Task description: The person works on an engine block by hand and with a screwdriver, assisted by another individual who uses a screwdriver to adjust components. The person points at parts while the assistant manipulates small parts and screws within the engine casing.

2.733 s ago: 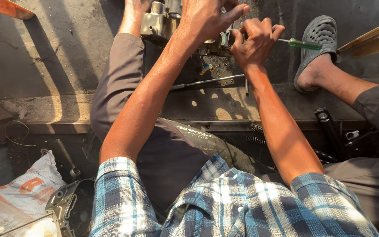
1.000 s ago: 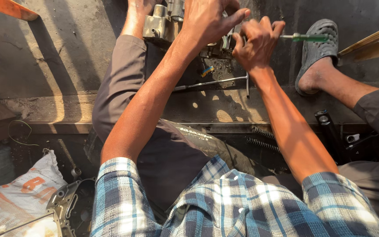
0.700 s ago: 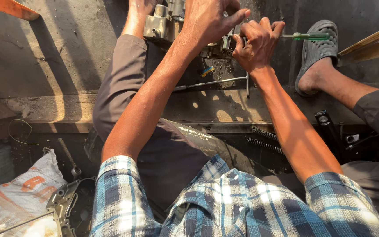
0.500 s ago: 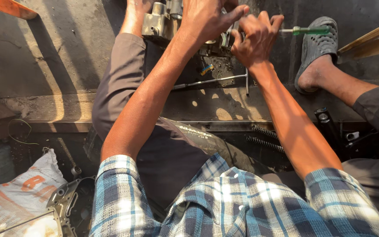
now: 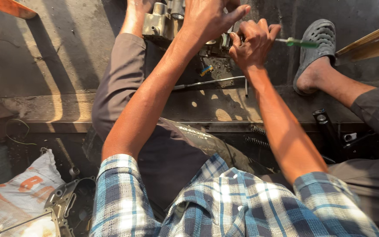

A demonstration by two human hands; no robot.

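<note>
Gripping screwdriver (image 5: pixel 301 42) — right hand (image 5: pixel 252 44) fingers

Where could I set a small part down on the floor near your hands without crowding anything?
The dark floor left of the grey metal engine part, up to the orange bar, lies bare. Between the thin rod and the coil springs is another free strip. Crowded: around the left hand, the right hand with its green-handled screwdriver, and the sandal.

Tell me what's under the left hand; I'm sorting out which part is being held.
Under the left hand sits a grimy metal engine part, with a small blue-and-yellow piece below it. The palm covers the part's middle. The right hand grips a green-handled screwdriver beside it.
</note>
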